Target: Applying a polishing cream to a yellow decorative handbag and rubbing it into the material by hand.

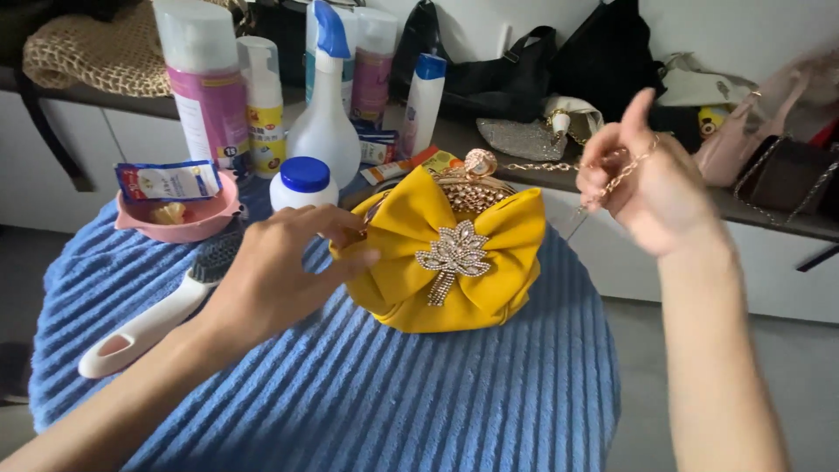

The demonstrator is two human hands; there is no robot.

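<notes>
A yellow clutch purse point(489, 253) with a big bow and a rhinestone leaf brooch stands upright on a blue ribbed cloth point(419, 393). My left hand point(280, 267) grips the purse's left side near its jewelled gold clasp frame. My right hand point(642, 179) is raised to the right of the purse, fingers pinching its gold chain strap point(546, 166), which runs taut back to the clasp.
A white-handled brush point(153, 319) lies left of my left hand. Behind it are a pink bowl point(179, 218), a blue-capped white jar point(304, 182), a spray bottle point(325, 114) and several cleaner bottles. Dark and pink bags crowd the shelf point(612, 79) behind.
</notes>
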